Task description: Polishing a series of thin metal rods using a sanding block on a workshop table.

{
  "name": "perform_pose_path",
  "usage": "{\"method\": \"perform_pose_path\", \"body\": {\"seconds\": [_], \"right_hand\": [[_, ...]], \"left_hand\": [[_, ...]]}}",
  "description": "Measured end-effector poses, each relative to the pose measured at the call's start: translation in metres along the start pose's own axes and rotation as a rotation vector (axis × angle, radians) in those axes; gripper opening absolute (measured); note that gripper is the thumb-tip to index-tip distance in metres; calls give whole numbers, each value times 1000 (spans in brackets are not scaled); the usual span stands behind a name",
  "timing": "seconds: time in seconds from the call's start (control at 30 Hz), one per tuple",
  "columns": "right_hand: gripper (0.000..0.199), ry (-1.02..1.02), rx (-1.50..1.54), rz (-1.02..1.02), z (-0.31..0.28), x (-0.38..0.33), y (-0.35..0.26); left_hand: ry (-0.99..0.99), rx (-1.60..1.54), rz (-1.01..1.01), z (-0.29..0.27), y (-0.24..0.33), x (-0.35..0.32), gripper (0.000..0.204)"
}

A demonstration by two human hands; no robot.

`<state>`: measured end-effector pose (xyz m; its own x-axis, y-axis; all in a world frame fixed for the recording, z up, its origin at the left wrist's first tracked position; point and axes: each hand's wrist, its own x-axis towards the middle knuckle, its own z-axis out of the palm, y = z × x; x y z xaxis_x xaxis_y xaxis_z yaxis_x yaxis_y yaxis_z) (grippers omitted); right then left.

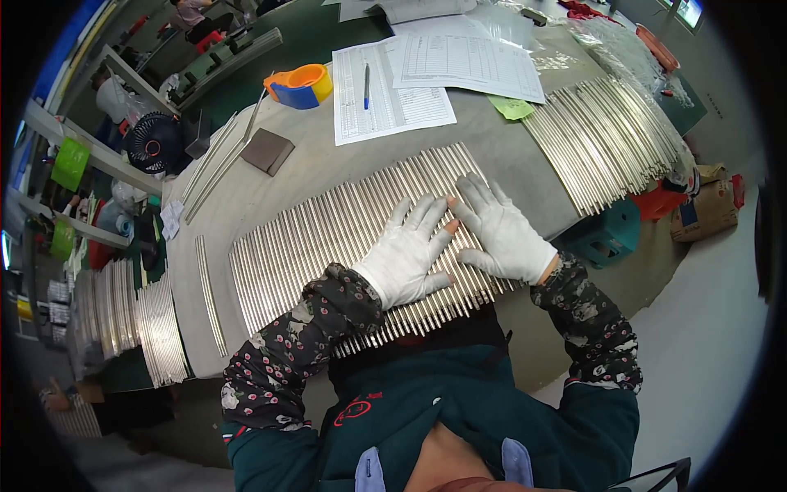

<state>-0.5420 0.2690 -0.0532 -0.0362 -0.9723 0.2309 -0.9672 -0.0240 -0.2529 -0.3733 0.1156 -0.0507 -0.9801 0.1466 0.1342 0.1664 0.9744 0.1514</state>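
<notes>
A wide row of shiny metal rods lies side by side on the grey-covered table in front of me. My left hand, in a white glove with some fingertips bare, rests flat on the rods right of their middle, fingers spread. Beside it, my right hand, gloved the same way, lies with fingers stretched out over the right end of the row. The fingertips of both hands come close together. Neither hand grips anything. The near ends of the rods reach the table's front edge, and my left forearm covers part of them.
Another batch of rods lies at the right, more bundles at the left. Printed sheets with a pen, a tape dispenser and a brown block are farther back. A teal stool stands below the right side.
</notes>
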Motion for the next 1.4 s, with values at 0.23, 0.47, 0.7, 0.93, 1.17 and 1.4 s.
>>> {"method": "perform_pose_path", "body": {"seconds": [0.23, 0.47, 0.7, 0.93, 1.17, 1.4], "right_hand": [[86, -63, 71, -16, -31, -49, -20], [90, -96, -43, -51, -16, -53, -16], [85, -83, -32, -88, -23, -47, -22], [79, -92, -104, -72, -19, -39, -27], [87, -59, -163, 1, -21, -42, -50], [25, 217, -51, 336, 39, -177, -53]], "left_hand": [[-120, -81, -103, -19, 41, -66, 83], [-79, -53, -250, -11, 72, -70, 78], [-60, -19, -264, -12, 72, -69, 78], [-28, -5, -305, -10, 71, -60, 75], [18, -12, -297, -3, 72, -66, 76], [74, -42, -299, -44, 61, -109, 73]]}}
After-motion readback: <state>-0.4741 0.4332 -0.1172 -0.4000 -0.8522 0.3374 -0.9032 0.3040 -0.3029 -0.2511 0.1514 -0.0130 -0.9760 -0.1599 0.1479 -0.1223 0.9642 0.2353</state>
